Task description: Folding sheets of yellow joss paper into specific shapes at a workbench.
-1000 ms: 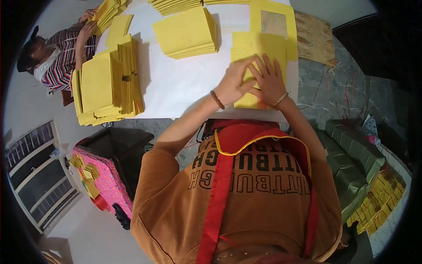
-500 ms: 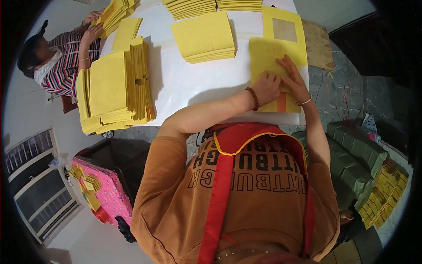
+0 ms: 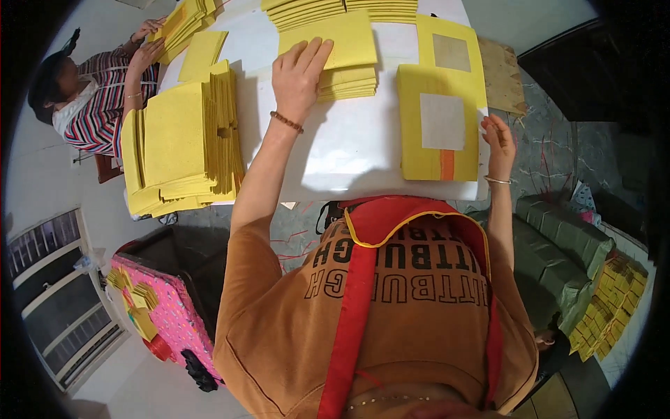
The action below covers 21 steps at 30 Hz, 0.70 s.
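A white table [image 3: 342, 157], its top smooth and faintly glossy, carried flat yellow envelopes with a dull, papery surface. At the table's left side sat a co-worker [image 3: 108, 101] in striped cloth, both hands on yellow paper. To the table's right, on marbled flooring, lay green bundles [image 3: 551, 237] in creased, shiny wrapping.

A tall pile [image 3: 178, 140] stood along the table's left edge, blocky, with uneven, layered sides. Toward the table's far middle lay a lower stack [image 3: 349, 87], its edges fanned in thin steps. At the table's right edge, the front envelope [image 3: 412, 140], an upright rectangle, overlapped a back envelope [image 3: 447, 26]; each showed a pale, flat rectangle.

The left hand [image 3: 299, 80] held the top envelope [image 3: 354, 42] of the stack at the table's far middle, fingers laid over it, thumb hidden, the near edge raised. The right hand [image 3: 500, 145] hung loosely curled just beside the table's right edge, fingers slightly parted; whether they touched paper, I could not tell.

Smallest were a short orange strip [image 3: 447, 165] at the front envelope's end nearest the table's near edge, and a beaded brown bracelet [image 3: 287, 122] over the table.
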Tool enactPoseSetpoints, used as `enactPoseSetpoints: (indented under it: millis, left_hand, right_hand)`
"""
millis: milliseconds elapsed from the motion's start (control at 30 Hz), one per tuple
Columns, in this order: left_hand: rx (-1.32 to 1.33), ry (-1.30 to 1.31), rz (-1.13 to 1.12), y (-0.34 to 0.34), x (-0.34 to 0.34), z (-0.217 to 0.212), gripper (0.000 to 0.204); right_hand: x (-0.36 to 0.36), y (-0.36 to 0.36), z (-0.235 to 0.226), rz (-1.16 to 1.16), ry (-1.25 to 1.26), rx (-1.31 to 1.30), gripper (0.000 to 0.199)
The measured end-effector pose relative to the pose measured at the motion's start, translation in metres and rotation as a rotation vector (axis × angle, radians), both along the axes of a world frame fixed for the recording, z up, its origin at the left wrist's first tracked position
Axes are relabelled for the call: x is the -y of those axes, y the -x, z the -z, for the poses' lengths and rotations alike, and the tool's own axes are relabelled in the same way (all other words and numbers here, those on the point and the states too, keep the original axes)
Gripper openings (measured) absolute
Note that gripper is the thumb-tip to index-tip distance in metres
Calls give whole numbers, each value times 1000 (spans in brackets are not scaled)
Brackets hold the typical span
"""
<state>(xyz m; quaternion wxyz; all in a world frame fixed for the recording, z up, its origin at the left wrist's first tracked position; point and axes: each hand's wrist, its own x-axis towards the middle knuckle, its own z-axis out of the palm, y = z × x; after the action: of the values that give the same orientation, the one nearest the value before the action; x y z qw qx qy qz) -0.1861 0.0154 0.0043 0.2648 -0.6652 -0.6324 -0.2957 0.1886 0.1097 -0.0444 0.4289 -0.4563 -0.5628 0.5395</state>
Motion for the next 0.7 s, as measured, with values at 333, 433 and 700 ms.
enactPoseSetpoints:
  millis: [333, 433, 700]
  left_hand:
    - [-45, 349, -66, -1, 1, 58, 51]
    - [-87, 314, -53, 11, -3, 54, 48]
    - [-168, 200, -94, 1, 6, 36, 42]
  right_hand:
    - [15, 5, 18, -122, -219, 347, 24]
    - [16, 9, 15, -125, -227, 363, 22]
    - [15, 7, 23, -131, -267, 367, 21]
